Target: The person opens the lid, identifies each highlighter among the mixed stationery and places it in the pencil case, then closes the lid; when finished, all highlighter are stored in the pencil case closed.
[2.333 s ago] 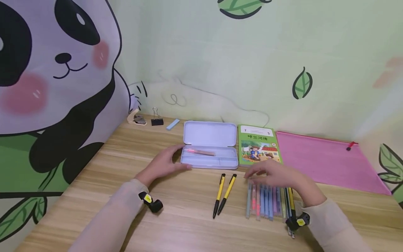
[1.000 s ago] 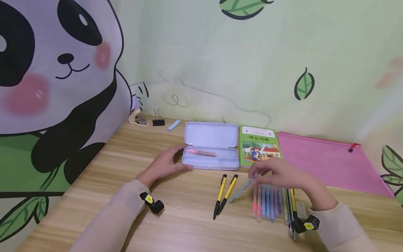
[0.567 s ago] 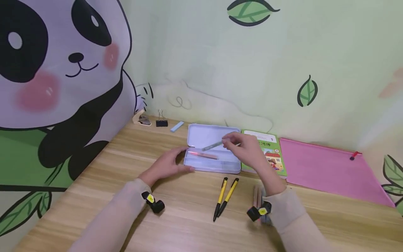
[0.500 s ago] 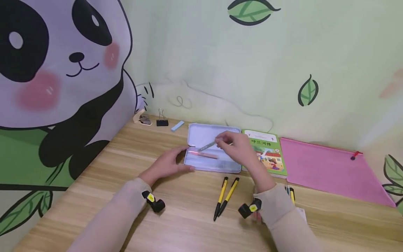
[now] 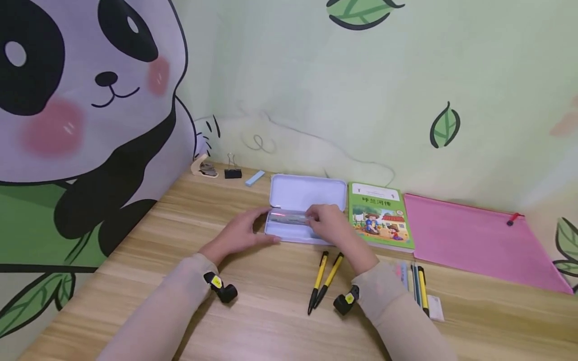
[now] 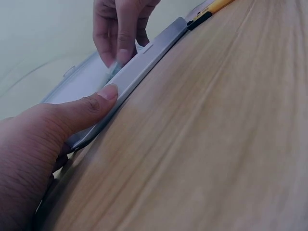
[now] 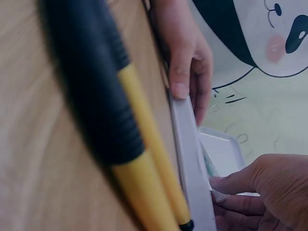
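A pale lavender pencil case (image 5: 308, 193) stands with its lid up near the wall. My left hand (image 5: 239, 233) grips its left end, thumb (image 6: 96, 101) on the front wall and fingers round behind. Inside the back compartment my right hand (image 5: 331, 225) pinches a translucent grey-green pen (image 5: 288, 219) by its right end. The pen lies along the compartment, overlapping a pink-tipped pen (image 5: 277, 214) there. Two yellow pens with black grips (image 5: 318, 283) lie in front of the case, large and close in the right wrist view.
Under the right sleeve a row of pens (image 5: 404, 273) is mostly hidden, with a yellow pen (image 5: 422, 291) and a white block (image 5: 435, 307) at its right. A green book (image 5: 381, 215) and a pink zip pouch (image 5: 478, 245) lie rightward. A binder clip (image 5: 233, 173) and stapler (image 5: 205, 168) stand back left.
My right hand has picked the grey-green pen from the row, carried it left over the case and lowered it into the back compartment. The left hand stays on the case.
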A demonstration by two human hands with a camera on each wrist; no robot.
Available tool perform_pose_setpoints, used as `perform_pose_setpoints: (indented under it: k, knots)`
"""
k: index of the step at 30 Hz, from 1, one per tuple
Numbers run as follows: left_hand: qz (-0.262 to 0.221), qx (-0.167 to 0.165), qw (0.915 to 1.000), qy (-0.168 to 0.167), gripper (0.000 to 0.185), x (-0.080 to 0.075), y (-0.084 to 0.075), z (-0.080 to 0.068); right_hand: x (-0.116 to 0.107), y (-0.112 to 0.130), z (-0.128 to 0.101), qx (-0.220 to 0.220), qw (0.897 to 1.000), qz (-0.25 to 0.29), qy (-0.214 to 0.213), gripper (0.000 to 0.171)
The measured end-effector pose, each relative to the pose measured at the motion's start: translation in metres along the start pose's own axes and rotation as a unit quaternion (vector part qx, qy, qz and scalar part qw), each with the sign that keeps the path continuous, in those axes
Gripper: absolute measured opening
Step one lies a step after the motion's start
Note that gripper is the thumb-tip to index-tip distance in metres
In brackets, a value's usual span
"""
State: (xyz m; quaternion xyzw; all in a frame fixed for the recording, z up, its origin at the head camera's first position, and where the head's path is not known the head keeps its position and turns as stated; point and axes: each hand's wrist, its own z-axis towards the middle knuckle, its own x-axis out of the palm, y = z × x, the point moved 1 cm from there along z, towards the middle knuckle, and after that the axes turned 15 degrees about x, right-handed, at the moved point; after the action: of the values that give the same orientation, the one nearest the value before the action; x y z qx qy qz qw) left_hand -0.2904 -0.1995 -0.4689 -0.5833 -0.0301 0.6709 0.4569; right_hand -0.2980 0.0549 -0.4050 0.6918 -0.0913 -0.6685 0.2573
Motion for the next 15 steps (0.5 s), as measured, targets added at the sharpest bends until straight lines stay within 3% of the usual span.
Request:
perform_pose_setpoints:
  k: [7,15]
  knots:
    - [-0.001,-0.01,0.9999,0.005,0.102,-0.0019,-0.0018,-0.0018,0.0068,-0.004,0.0038,0.027,1.0,-0.008,0.005,0.019]
    - [-0.001,-0.013,0.9999,0.009,0.101,-0.0029,-0.0045,-0.0004,-0.0017,-0.0034,0.0006,0.032,0.999,-0.023,0.01,0.019]
